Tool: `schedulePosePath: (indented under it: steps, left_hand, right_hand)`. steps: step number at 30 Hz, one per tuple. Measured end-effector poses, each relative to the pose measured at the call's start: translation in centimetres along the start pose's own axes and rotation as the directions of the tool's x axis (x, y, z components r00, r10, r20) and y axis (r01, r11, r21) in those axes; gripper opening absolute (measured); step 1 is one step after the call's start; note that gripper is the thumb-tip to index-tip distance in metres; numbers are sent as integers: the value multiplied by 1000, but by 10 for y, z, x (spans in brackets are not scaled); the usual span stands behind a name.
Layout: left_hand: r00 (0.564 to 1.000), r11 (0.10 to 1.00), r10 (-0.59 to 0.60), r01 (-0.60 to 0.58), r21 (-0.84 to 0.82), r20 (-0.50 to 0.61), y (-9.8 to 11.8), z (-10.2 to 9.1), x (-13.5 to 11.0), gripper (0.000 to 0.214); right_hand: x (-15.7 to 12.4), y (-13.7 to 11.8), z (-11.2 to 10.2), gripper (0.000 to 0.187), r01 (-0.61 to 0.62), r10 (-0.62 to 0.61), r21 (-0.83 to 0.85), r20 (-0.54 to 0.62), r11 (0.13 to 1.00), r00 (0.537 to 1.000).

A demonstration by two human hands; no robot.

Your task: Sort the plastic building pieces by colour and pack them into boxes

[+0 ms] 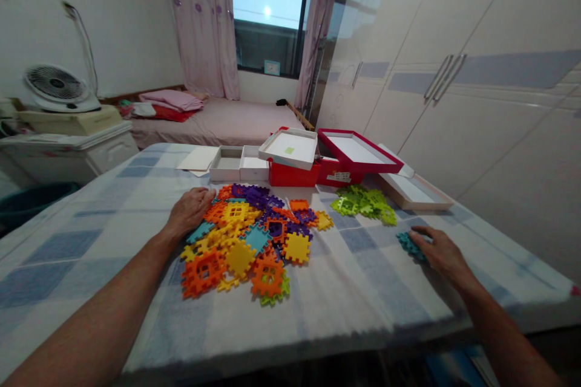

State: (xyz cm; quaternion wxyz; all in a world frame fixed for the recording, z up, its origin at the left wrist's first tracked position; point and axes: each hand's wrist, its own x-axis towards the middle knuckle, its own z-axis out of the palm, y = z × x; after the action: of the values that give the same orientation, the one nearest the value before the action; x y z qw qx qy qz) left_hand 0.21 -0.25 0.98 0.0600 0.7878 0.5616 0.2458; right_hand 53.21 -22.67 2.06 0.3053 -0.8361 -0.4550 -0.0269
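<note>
A heap of plastic interlocking tiles in orange, yellow, purple and teal lies in the middle of the checked tablecloth. My left hand rests on the heap's left edge, fingers curled down onto the tiles. A separate small pile of green tiles lies to the right. My right hand lies further right, fingers pressed on a teal tile on the cloth.
Behind the tiles stand open boxes: a white one, a white lid on a red box, a red tray and a beige tray. A bed, a fan and wardrobes surround the table.
</note>
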Motion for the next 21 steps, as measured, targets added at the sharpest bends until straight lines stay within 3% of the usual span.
schedulePosePath:
  steps: [2, 4, 5, 7, 8, 10, 12, 14, 18, 21]
  left_hand:
    - [1000, 1000, 12, -12, 20, 7, 1, 0, 0, 56]
    - [1000, 999, 25, -25, 40, 15, 1, 0, 0, 57]
    - [999, 998, 33, -34, 50, 17, 1, 0, 0, 56]
    - [999, 997, 41, -41, 62, 13, 0, 1, 0, 56]
    - [999, 997, 40, -41, 63, 7, 0, 1, 0, 56]
    - [999, 998, 38, -37, 57, -6, 0, 2, -1, 56]
    - [999, 998, 37, -36, 47, -21, 0, 2, -1, 56]
    - [999, 999, 31, -30, 42, -23, 1, 2, -1, 56]
    - [1000, 999, 12, -12, 47, 2, 1, 1, -1, 56]
    - [999, 998, 38, -38, 59, -1, 0, 1, 0, 52]
  right_hand:
    - [-2, -13, 6, 46, 54, -66, -105, -109, 993, 992]
    - [-10, -41, 9, 47, 122, -136, -102, -150, 987, 979]
    - [-16, -61, 11, 46, 185, -190, -53, -121, 981, 974]
    - [-32, -106, 15, 40, 315, -325, 140, 56, 939, 944]
    - [-41, -129, 18, 36, 367, -405, 234, 144, 900, 903]
    - [-60, -174, 26, 31, 478, -586, 382, 246, 791, 772]
    - [-74, -210, 37, 29, 559, -724, 478, 297, 678, 623]
    - [-84, -237, 50, 31, 619, -787, 493, 301, 611, 538]
    - [-90, -264, 72, 39, 728, -811, 361, 315, 582, 492]
    - [-92, -269, 83, 35, 722, -807, 363, 323, 589, 495]
